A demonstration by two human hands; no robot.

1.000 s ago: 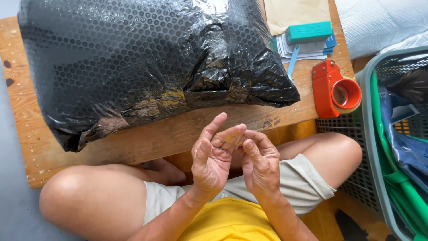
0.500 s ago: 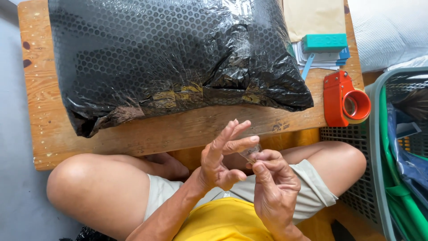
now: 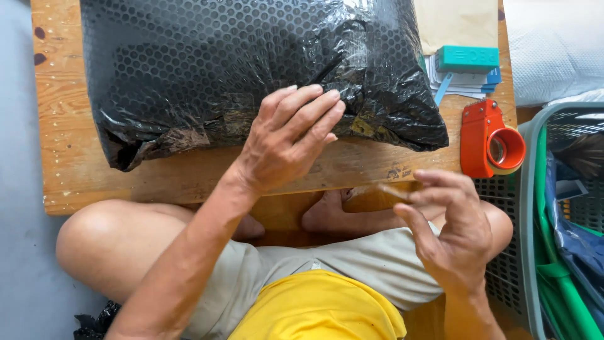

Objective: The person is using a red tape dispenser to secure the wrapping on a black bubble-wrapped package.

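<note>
Two bare hands work at a black parcel wrapped in bubble film (image 3: 251,69), which lies across a low wooden surface (image 3: 63,126) and covers most of it. The left hand (image 3: 286,141) lies flat on the parcel's near edge, fingers spread and pressing down on a seam of clear tape, apparently to keep the slippery wrapping from shifting. It grips nothing. The right hand (image 3: 450,230) hovers off the surface's near edge, above the person's knee, thumb and forefinger pinched narrow on a small scrap of clear tape (image 3: 384,190), held clear of the parcel as if to keep it from sticking anywhere.

Beyond the parcel's right corner, an orange tape dispenser (image 3: 487,138) sits at the surface's right edge, within easy reach of the right hand. Behind it, a teal block (image 3: 469,58) rests on a small stack of papers (image 3: 469,82), and a tan envelope (image 3: 456,22) shows at the far edge. The wood is pale, knotted and marked with dark stains.

The person sits cross-legged on the floor in pale shorts and a yellow top, feet tucked under the surface. To the right stands a grey plastic basket (image 3: 525,201) holding green and blue items; something white and quilted lies beyond it.
</note>
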